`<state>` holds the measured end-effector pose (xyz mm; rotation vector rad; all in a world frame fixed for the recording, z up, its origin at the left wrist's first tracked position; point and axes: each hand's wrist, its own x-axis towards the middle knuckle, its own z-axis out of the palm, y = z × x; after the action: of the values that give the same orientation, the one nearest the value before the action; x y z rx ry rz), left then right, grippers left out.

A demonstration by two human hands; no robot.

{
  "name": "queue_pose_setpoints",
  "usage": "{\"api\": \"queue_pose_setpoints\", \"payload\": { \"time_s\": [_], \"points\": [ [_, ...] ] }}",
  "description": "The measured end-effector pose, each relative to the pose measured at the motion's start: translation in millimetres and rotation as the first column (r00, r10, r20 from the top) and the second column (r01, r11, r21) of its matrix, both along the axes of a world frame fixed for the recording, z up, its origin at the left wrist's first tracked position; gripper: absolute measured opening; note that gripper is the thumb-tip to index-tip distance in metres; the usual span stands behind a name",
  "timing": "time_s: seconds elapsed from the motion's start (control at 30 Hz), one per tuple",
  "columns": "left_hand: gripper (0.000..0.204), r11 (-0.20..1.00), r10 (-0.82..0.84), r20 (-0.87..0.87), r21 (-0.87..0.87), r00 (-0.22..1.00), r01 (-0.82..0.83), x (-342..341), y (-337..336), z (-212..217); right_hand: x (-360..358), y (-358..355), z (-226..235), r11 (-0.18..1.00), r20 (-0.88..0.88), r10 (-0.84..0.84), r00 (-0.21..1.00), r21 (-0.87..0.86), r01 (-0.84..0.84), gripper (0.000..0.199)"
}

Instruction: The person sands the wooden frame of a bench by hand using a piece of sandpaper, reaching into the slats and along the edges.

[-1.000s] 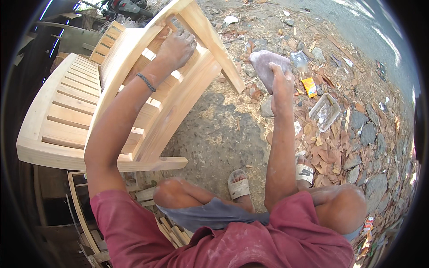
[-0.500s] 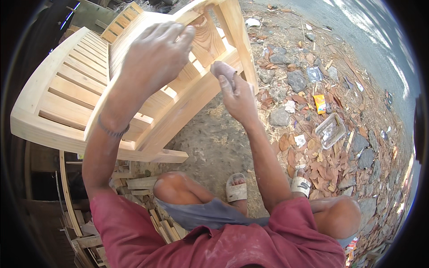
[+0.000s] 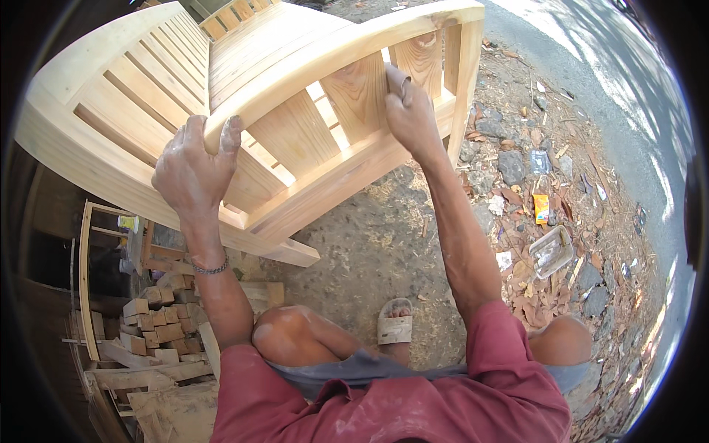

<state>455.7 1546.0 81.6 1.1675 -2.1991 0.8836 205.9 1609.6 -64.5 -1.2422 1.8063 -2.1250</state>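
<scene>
A bare wooden bench (image 3: 295, 140) with a slatted back and slatted side stands in front of me. My left hand (image 3: 192, 170) is closed around the near end of its curved armrest (image 3: 317, 63), thumb and fingers on either side of the rail. In my right hand (image 3: 413, 122) is a folded piece of greyish-brown sandpaper (image 3: 397, 77), pinched against the side slats below the armrest. The sandpaper's lower part is hidden by my fingers. Pale dust coats my left hand.
Stacked wood offcuts (image 3: 159, 325) lie at the lower left beside a thin wooden frame (image 3: 86, 280). On the right are stones, dry leaves, a clear plastic tray (image 3: 552, 252) and an orange wrapper (image 3: 541, 209), with a paved road (image 3: 628, 96) beyond.
My left hand has come down from above the armrest and taken hold of its near end. My right hand has moved farther away and right with the sandpaper, onto the side slats.
</scene>
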Motion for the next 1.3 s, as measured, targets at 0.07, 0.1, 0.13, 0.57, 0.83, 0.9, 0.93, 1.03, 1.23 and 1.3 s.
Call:
{"api": "queue_pose_setpoints", "payload": {
  "time_s": [0.07,0.1,0.13,0.57,0.83,0.9,0.93,1.03,1.23,1.3],
  "points": [
    [0.059,0.994,-0.042,-0.018,-0.101,0.999,0.04,3.2,-10.8,-10.0,-5.2,10.2,45.8,0.988,0.072,0.1,0.992,0.106,-0.107,0.046],
    [0.06,0.985,-0.073,-0.026,-0.161,0.997,0.068,0.6,-13.8,-11.0,-5.0,8.0,33.1,1.0,-0.026,-0.001,1.0,-0.011,0.001,0.044],
    [0.058,0.989,-0.048,-0.029,-0.14,0.998,0.044,-2.2,-12.3,-9.1,-3.5,1.8,9.0,0.985,-0.113,-0.113,0.987,-0.143,0.097,0.043],
    [0.06,0.98,0.046,-0.014,-0.194,0.999,-0.048,7.2,-19.2,-16.5,-8.0,11.6,14.9,0.931,0.015,0.145,0.989,0.337,-0.142,0.048],
    [0.059,0.979,0.02,-0.039,-0.201,0.999,-0.028,4.2,-21.5,-18.8,-10.9,14.9,15.0,0.976,0.008,0.126,0.992,0.176,-0.125,0.043],
    [0.06,0.984,0.089,-0.055,-0.153,0.995,-0.096,8.0,-17.0,-18.0,-5.7,22.5,44.0,0.961,0.156,0.243,0.958,0.093,-0.259,0.045],
    [0.058,0.985,0.085,-0.049,-0.147,0.995,-0.092,0.7,-13.1,-16.9,4.6,21.8,23.4,0.983,0.032,0.038,0.999,-0.183,-0.031,0.035],
    [0.057,0.965,0.02,-0.007,-0.262,1.0,-0.021,-3.8,-19.6,-20.9,-8.4,10.6,-15.6,0.989,-0.067,0.047,0.997,0.143,-0.037,0.052],
    [0.057,0.975,0.009,-0.033,-0.222,0.999,-0.016,-0.9,-19.6,-21.8,-6.9,9.9,-28.3,0.996,0.023,0.079,0.997,0.048,-0.08,0.06],
    [0.056,0.963,-0.012,-0.045,-0.27,0.999,-0.001,2.7,-24.5,-18.1,-16.9,4.2,-21.3,0.982,-0.011,0.144,0.989,0.127,-0.142,0.059]
  ]
}}
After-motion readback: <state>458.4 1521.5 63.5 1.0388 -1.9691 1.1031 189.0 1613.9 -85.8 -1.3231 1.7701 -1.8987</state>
